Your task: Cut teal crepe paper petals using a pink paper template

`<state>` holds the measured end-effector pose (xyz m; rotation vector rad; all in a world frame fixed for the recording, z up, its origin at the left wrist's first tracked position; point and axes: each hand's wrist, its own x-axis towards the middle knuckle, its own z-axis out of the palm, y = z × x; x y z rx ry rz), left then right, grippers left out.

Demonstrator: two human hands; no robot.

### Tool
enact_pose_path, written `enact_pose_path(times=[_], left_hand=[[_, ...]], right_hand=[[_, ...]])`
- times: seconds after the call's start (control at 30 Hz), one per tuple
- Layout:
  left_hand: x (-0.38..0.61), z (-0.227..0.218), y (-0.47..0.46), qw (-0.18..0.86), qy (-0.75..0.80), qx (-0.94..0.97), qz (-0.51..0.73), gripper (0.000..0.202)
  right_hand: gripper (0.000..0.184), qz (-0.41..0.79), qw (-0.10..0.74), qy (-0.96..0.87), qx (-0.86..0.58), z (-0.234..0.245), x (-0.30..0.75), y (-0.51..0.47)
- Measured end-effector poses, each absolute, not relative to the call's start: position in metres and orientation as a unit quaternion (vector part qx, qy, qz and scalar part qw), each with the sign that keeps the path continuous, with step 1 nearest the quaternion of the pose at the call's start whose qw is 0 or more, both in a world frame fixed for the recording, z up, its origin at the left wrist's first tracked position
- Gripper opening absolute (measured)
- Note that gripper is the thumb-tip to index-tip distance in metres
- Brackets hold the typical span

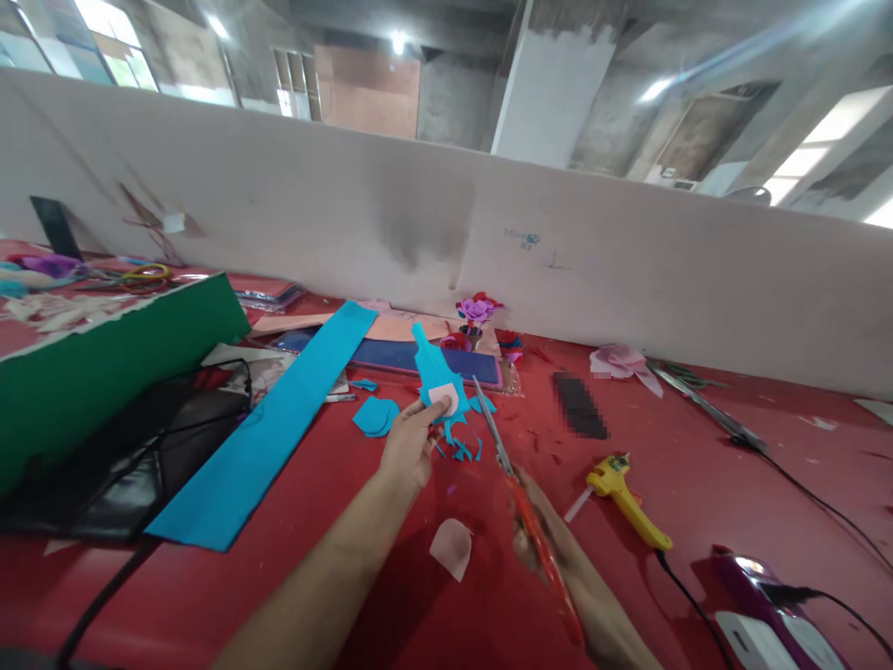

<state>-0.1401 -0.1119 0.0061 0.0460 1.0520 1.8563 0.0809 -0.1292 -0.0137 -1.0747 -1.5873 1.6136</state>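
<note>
My left hand pinches a strip of blue paper with a small pink template held against it, raised above the red table. Cut blue scraps hang and lie just below it. My right hand grips red-handled scissors, whose blades point up toward the lower edge of the blue paper. A pink petal-shaped piece lies on the table between my forearms. Blue cut rounds rest left of my left hand.
A long blue sheet and a green sheet lie at left over a black bag. A yellow glue gun lies right of the scissors. Paper flowers stand by the back partition. A purple-and-white device sits at the lower right.
</note>
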Motion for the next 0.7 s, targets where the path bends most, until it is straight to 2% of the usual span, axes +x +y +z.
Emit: enact_pose_path(times=[0.23, 0.43, 0.7], left_hand=[[-0.136, 0.019, -0.116, 0.528, 0.352, -0.062, 0.77, 0.011], [-0.129, 0.021, -0.117, 0.542, 0.322, -0.036, 0.776, 0.008], [-0.123, 0.019, -0.117, 0.545, 0.33, -0.045, 0.769, 0.01]], right_hand=[[0.074, 0.609, 0.302, -0.616, -0.399, -0.027, 0.059, -0.133], [0.058, 0.623, 0.315, -0.606, -0.382, -0.017, 0.046, -0.134], [0.046, 0.619, 0.323, -0.616, -0.365, -0.012, 0.033, -0.132]])
